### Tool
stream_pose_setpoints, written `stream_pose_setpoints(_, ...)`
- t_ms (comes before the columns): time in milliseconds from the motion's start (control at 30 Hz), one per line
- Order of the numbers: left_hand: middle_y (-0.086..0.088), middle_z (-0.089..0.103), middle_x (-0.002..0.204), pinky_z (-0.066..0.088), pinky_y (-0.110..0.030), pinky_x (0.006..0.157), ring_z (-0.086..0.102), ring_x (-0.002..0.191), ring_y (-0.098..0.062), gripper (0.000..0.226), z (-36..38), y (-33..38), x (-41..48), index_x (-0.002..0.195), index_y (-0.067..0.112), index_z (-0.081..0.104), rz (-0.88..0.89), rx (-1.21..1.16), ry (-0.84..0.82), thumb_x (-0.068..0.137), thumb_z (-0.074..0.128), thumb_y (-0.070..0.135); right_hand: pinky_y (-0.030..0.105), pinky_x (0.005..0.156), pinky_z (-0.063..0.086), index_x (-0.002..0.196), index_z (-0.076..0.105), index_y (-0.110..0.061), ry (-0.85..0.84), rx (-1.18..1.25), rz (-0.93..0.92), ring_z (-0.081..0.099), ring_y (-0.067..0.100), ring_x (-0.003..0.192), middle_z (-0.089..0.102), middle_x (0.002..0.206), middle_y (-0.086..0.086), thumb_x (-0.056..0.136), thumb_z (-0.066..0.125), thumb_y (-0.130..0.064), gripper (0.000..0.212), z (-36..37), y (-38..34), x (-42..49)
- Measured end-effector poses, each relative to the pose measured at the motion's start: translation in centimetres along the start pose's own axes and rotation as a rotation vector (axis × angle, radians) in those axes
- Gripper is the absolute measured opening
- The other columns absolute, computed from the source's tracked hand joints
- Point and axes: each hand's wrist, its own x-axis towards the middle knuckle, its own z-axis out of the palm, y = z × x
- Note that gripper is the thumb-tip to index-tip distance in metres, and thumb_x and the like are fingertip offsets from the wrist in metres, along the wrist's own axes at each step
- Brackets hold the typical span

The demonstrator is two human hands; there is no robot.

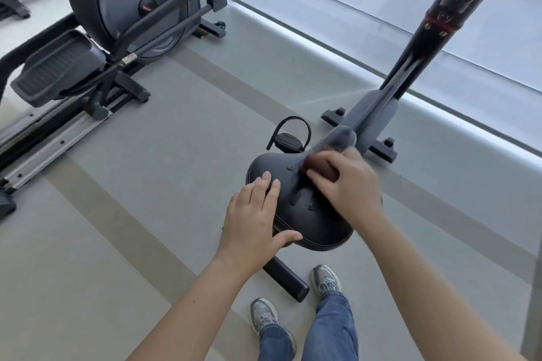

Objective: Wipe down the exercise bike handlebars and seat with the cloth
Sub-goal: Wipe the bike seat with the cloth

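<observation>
A grey floor point(164, 155) with pale stripes fills the view. A cross-trainer point(123, 9) stands at the upper left, well apart from the bike. The bike's dark post point(425, 47) slants up to the upper right corner from its front foot point(360, 123) near the window sill.

The black seat point(305, 220) sits at the centre, nose pointing towards the post. A few drops point(296, 202) lie on its top.

The left hand point(252, 223) lies flat on the seat's left side, fingers straight and close together, thumb spread along the rear left edge. The right hand point(349, 184), slightly blurred, is curled round a dark red-brown cloth point(319, 165) and presses it on the seat's right side near the nose.

A pedal point(290, 138) with a strap shows just beyond the seat's front left edge. Under the seat's rear edge a black foot bar point(287, 275) rests on the floor, between two grey shoes point(325, 278) below blue jeans point(331, 328).
</observation>
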Motion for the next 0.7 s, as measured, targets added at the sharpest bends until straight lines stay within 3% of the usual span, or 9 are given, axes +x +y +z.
stream_pose_setpoints(67, -0.021, 0.058, 0.121, 0.049, -0.044, 0.081, 0.059, 0.101, -0.036, 0.090, -0.1, 0.1, 0.0, 0.117, -0.003, 0.059, 0.008, 0.005, -0.007, 0.052, 0.077, 0.058, 0.028, 0.065, 0.039, 0.098, 0.068, -0.031, -0.005, -0.011, -0.021, 0.056, 0.023, 0.076, 0.051, 0.082, 0.002, 0.074, 0.071, -0.041, 0.026, -0.4, -0.2, -3.8)
stream_pose_setpoints(167, -0.022, 0.059, 0.119, 0.050, -0.044, 0.079, 0.060, 0.100, -0.036, 0.090, -0.2, 0.1, 0.1, 0.115, -0.004, 0.060, 0.016, 0.026, -0.018, 0.052, 0.077, 0.058, 0.027, 0.063, 0.041, 0.098, 0.069, -0.032, 0.000, 0.037, -0.020, 0.055, 0.022, 0.071, 0.052, 0.078, 0.001, 0.073, 0.072, -0.041, 0.027, -0.5, 0.4, -4.4)
stream_pose_setpoints(300, -0.023, 0.059, 0.119, 0.051, -0.044, 0.078, 0.060, 0.098, -0.036, 0.090, -0.2, 0.1, 0.2, 0.115, -0.004, 0.060, 0.018, 0.040, -0.024, 0.053, 0.075, 0.059, 0.035, 0.079, 0.041, 0.109, 0.066, -0.024, 0.127, 0.001, 0.057, 0.055, 0.030, 0.092, 0.054, 0.099, 0.012, 0.080, 0.067, -0.038, 0.032, 0.9, 0.7, 2.2)
stream_pose_setpoints(400, -0.022, 0.059, 0.119, 0.051, -0.045, 0.077, 0.060, 0.098, -0.037, 0.089, -0.2, 0.1, 0.1, 0.116, -0.004, 0.059, 0.002, 0.025, -0.022, 0.053, 0.076, 0.058, 0.034, 0.081, 0.039, 0.112, 0.063, -0.025, 0.097, -0.052, 0.113, 0.053, 0.032, 0.098, 0.052, 0.106, 0.011, 0.082, 0.063, -0.040, 0.034, 1.2, 0.1, 4.5)
stream_pose_setpoints(567, -0.022, 0.059, 0.119, 0.052, -0.044, 0.074, 0.060, 0.096, -0.038, 0.089, -0.2, 0.3, 0.0, 0.115, -0.004, 0.059, -0.006, 0.003, -0.025, 0.051, 0.080, 0.054, 0.029, 0.064, 0.042, 0.098, 0.068, -0.030, 0.016, 0.024, -0.013, 0.057, 0.024, 0.072, 0.049, 0.080, -0.001, 0.073, 0.073, -0.038, 0.027, -0.6, -0.5, -5.0)
stream_pose_setpoints(700, -0.021, 0.058, 0.121, 0.052, -0.045, 0.072, 0.058, 0.098, -0.038, 0.089, -0.2, 0.1, 0.1, 0.117, -0.003, 0.058, -0.018, -0.014, -0.027, 0.051, 0.081, 0.052, 0.026, 0.058, 0.042, 0.094, 0.071, -0.025, 0.005, 0.052, 0.010, 0.057, 0.023, 0.066, 0.054, 0.077, 0.003, 0.070, 0.078, -0.032, 0.026, -0.8, -1.3, -9.0)
